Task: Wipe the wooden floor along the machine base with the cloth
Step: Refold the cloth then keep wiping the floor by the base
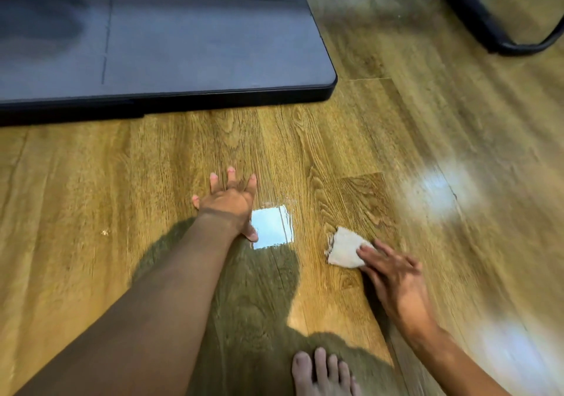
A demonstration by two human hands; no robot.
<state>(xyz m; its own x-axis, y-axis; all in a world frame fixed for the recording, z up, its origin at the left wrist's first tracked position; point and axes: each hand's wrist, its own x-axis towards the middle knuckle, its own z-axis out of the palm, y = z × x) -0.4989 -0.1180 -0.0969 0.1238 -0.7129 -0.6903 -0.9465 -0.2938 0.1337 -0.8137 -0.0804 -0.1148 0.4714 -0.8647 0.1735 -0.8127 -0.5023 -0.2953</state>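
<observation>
- Two bare hands work low over a wooden floor [91, 182]. A dark grey machine base [152, 44] fills the floor's far left corner, its front edge running across.
- The left hand [229, 203] rests flat near the floor's middle, fingers spread, its grip open and holding nothing.
- Just right of it, a bright square of reflected light [272, 227] shines on the boards.
- Further right lies the cloth [345, 247], small, pale and crumpled, well short of the base's front edge. It looks light and soft and likely to bunch, so it is probably best pressed flat from above.
- The right hand [390, 276], blurred, lays straight fingers on the cloth's near edge, grip open, pressing rather than clutching.
- No containers are in view.
- A black chair frame [488, 29] stands at the far right corner.
</observation>
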